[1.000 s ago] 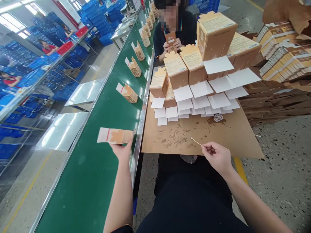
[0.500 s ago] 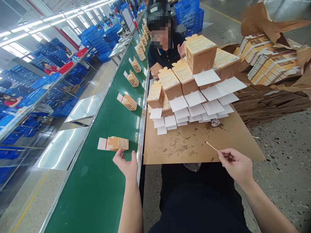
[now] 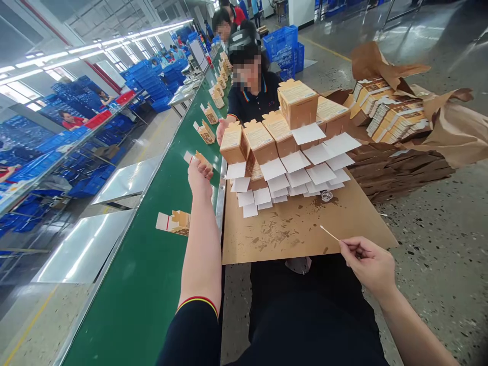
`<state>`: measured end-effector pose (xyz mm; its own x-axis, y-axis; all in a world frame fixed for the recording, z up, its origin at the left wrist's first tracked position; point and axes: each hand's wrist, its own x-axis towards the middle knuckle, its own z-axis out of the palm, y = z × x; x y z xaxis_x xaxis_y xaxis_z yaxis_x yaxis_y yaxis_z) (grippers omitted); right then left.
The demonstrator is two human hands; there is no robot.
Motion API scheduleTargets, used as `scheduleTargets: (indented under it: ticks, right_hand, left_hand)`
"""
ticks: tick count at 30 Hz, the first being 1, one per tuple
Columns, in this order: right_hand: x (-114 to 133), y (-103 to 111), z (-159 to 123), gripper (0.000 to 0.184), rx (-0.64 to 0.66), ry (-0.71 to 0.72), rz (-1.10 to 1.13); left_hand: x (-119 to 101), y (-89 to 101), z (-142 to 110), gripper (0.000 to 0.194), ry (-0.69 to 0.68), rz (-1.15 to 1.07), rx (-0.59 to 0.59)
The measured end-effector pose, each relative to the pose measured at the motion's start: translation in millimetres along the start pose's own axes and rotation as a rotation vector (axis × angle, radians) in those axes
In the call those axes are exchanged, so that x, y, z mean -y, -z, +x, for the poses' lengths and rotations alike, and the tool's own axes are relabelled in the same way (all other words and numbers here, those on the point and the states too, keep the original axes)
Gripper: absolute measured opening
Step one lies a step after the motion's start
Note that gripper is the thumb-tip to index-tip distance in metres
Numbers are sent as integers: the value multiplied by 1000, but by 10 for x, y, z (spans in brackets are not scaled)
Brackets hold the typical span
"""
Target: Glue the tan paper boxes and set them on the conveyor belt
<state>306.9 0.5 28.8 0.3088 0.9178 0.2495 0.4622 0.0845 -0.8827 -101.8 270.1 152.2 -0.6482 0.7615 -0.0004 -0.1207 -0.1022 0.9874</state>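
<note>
Up the flat green belt my left hand moved, curled; I can't tell if it grips the tan cardboard box by its fingers: likely light, stiff, best held by the sides. My right hand pinches a thin white-tipped stick.

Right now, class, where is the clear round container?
In the head view, the clear round container sits right of centre on the brown board, by the white flaps of the stacked boxes, beyond the swab in the right hand.
</note>
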Motion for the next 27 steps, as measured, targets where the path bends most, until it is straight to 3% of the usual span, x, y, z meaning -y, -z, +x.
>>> scheduleTargets:
  ticks: [5,7,9,12,17,21,24,27]
  right_hand:
    - [-6,-2,61,46,-5,-8,-2]
    - [34,-36,82,43,4,10,13]
    - [66,-63,105,40,2,29,21]
    - [75,-63,199,37,-22,41,3]
    - [25,23,615,31,-22,51,-119]
    - [-54,40,1034,21,75,51,-263]
    - [-149,-14,1281,27,163,68,-332]
    - [-247,-83,1449,34,203,117,-371]
  left_hand:
    - [-211,-490,32,52,119,249,270]
    - [-251,-632,46,52,136,350,395]
    - [-253,-693,68,47,145,411,469]
    - [-232,-637,95,41,125,410,427]
    - [-308,-209,-128,46,-52,123,326]
    - [-309,343,-739,58,-189,-155,436]
    - [-43,740,-1306,66,-67,-164,514]
    - [431,1026,-1782,75,157,-59,517]
